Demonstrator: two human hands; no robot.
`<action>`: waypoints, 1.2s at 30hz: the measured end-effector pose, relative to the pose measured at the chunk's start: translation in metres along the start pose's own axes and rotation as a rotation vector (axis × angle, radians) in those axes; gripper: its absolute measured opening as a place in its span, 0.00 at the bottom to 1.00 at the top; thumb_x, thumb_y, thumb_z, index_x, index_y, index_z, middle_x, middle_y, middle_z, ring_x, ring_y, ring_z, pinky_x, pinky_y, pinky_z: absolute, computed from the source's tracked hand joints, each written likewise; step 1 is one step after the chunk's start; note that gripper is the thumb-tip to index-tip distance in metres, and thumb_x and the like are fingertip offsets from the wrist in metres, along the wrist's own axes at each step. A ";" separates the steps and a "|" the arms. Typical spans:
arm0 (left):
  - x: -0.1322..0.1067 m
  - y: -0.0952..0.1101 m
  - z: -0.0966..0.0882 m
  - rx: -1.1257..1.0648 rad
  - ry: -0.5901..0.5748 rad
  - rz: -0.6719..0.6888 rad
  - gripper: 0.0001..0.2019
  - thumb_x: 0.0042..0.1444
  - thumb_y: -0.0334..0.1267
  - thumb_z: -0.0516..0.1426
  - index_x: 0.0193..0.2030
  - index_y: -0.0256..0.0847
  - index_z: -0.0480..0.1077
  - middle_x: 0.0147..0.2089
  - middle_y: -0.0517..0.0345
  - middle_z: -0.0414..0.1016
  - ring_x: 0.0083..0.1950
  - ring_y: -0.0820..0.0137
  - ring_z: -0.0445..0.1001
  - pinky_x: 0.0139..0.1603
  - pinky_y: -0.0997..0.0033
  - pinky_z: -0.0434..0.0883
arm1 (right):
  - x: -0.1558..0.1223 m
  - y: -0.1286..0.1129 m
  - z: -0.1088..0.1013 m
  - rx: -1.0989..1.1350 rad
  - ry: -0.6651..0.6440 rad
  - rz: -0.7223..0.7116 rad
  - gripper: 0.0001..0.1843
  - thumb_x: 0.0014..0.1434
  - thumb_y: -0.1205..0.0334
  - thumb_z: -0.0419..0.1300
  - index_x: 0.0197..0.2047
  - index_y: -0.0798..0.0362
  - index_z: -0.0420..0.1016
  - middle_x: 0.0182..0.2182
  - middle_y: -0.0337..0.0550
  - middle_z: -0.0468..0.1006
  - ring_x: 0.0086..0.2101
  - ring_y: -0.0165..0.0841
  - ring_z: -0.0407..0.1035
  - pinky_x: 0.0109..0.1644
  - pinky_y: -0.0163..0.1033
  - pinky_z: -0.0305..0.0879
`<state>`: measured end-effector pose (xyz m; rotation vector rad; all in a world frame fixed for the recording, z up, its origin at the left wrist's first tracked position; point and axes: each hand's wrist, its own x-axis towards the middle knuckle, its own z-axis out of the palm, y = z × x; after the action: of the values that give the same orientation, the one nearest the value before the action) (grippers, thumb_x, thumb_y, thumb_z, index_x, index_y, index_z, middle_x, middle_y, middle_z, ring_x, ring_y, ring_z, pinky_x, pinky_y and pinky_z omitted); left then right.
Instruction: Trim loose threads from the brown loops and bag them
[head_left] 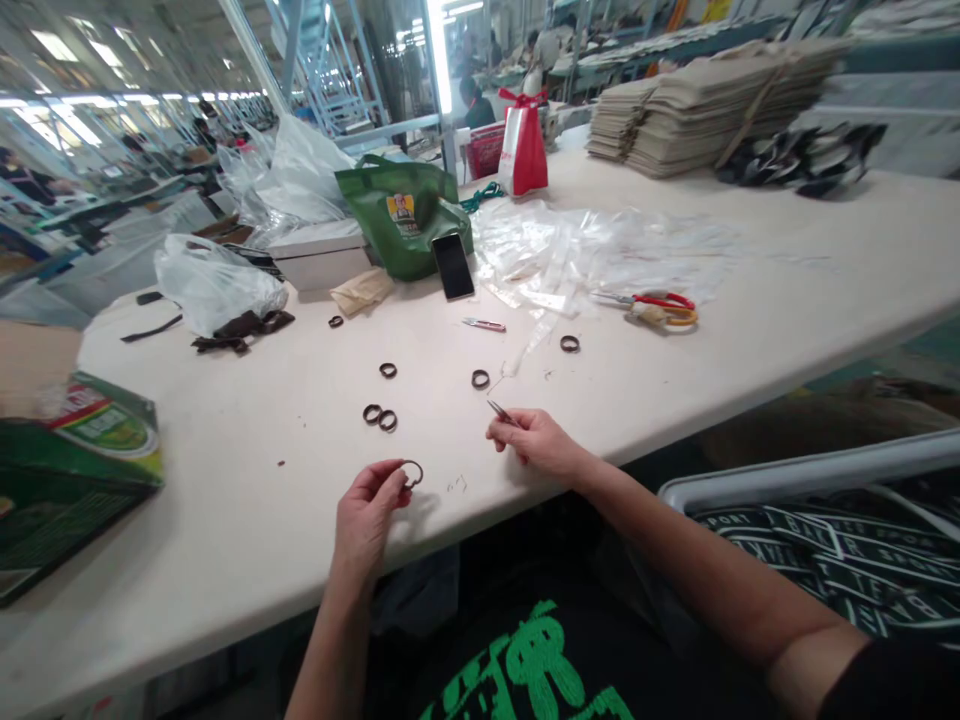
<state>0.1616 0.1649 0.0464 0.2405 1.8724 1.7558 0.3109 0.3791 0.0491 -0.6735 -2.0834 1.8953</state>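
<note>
My left hand (369, 505) pinches a thin dark brown ring (413, 474) between thumb and fingertips, just above the table's near edge. My right hand (536, 438) is closed around small pointed metal snips (500, 411), with only the tips showing and the handles hidden in the palm. The tips point up and left, apart from the ring in my left hand. More dark rings lie flat on the table: a touching pair (380, 417), a single ring (388, 370), another ring (480, 379) beyond my right hand, and a ring (570, 344) farther right.
Red-handled snips (484, 324), orange-handled scissors (664, 310) and a phone (454, 267) lie beyond the rings. Behind are a green bag (409, 220), clear plastic bags (570, 250) and stacked fabric (705, 105). A green box (82, 480) stands left; thread scraps (457, 484) lie between my hands.
</note>
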 end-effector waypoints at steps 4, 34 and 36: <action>0.032 0.007 -0.012 0.035 0.110 0.075 0.22 0.40 0.45 0.71 0.40 0.34 0.76 0.33 0.57 0.78 0.29 0.74 0.74 0.30 0.75 0.74 | 0.032 0.002 -0.031 -0.547 0.161 -0.113 0.18 0.62 0.51 0.53 0.36 0.55 0.78 0.25 0.38 0.73 0.26 0.29 0.65 0.33 0.34 0.60; -0.013 0.022 0.008 -0.672 0.028 -0.111 0.13 0.41 0.33 0.73 0.34 0.37 0.77 0.27 0.62 0.74 0.22 0.83 0.69 0.22 0.88 0.68 | 0.083 0.003 -0.030 -1.223 0.288 -0.253 0.13 0.65 0.54 0.57 0.40 0.53 0.78 0.38 0.45 0.79 0.33 0.36 0.69 0.29 0.39 0.46; -0.014 0.019 0.009 -0.578 0.065 -0.007 0.16 0.37 0.38 0.74 0.33 0.37 0.78 0.26 0.60 0.76 0.24 0.81 0.71 0.23 0.86 0.69 | 0.083 0.005 -0.031 -1.215 0.308 -0.272 0.13 0.65 0.54 0.57 0.40 0.53 0.78 0.38 0.44 0.79 0.33 0.36 0.69 0.29 0.39 0.46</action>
<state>0.1730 0.1684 0.0685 -0.0451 1.3229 2.2281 0.2547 0.4469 0.0372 -0.7378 -2.7317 0.1931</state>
